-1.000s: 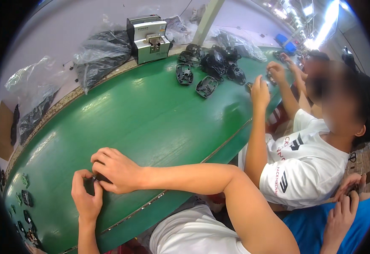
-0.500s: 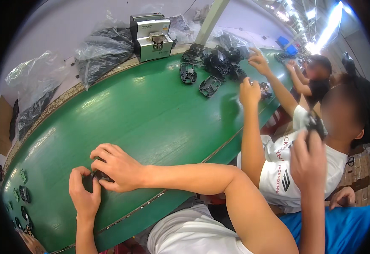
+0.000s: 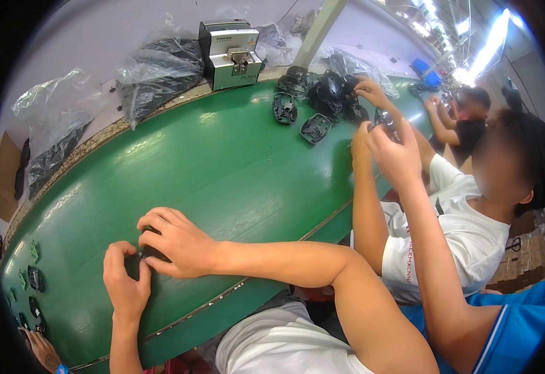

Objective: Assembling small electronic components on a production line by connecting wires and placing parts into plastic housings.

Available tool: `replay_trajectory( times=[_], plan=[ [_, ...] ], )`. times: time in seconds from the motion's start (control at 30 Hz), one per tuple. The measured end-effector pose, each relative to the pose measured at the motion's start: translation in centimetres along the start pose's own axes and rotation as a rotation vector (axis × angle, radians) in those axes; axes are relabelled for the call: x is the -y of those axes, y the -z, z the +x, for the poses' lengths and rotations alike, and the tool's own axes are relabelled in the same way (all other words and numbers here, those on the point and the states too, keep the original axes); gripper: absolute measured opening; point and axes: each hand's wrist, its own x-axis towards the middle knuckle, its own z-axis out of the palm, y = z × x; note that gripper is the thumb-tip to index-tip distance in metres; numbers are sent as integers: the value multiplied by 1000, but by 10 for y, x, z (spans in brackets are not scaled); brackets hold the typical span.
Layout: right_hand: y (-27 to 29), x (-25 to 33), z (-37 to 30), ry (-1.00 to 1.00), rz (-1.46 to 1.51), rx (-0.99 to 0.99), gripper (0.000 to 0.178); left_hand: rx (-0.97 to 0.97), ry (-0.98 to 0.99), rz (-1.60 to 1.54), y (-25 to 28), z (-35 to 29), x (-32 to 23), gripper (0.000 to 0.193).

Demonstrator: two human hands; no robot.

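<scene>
Both my hands are together over the green tabletop at the lower left. My left hand (image 3: 126, 280) has its thumb and fingers curled against one side of a small black plastic part (image 3: 154, 252). From the right, my right hand (image 3: 182, 246) bends its fingers over the same part, gripping it. The fingers cover most of it, so its exact kind cannot be made out. To the left of my hands lie a black rounded shell (image 3: 35, 278), like a computer mouse casing, and a small green circuit board (image 3: 34, 251).
Several black mouse-like shells (image 3: 325, 93) are heaped at the far side of the green table (image 3: 222, 156). Behind stand a grey-black machine (image 3: 232, 59) and plastic bags (image 3: 160, 75). Co-workers sit at the right, one blue-sleeved arm (image 3: 422, 249) close by. Another person's hand (image 3: 45, 350) is at lower left.
My hands stay in place around the black part with slight finger shifts. The blue-sleeved person's blurred hand has moved forward and left, over the table's far right.
</scene>
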Motion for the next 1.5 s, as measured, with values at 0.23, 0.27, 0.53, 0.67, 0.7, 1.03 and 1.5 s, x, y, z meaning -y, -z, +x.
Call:
replay_trajectory(
  times=[0.23, 0.27, 0.53, 0.67, 0.7, 1.03, 1.5],
  plan=[
    [2, -1, 0, -9, 1, 8, 30, 12, -18, -6, 0, 0, -1, 25],
    [2, -1, 0, -11, 1, 11, 30, 14, -23, -12, 0, 0, -1, 25],
    [1, -2, 0, -16, 1, 17, 28, 30, -22, -23, 0, 0, -1, 26],
    [3, -3, -1, -13, 11, 10, 29, 14, -45, -12, 0, 1, -5, 26],
    [4, -2, -2, -18, 14, 13, 30, 16, -51, -7, 0, 1, -6, 26],
    [8, -3, 0, -2, 3, 20, 28, 36, -38, -23, -1, 2, -2, 25],
    [9, -7, -1, -17, -9, 32, 27, 48, -24, -77, 0, 1, -2, 23]
  ],
)
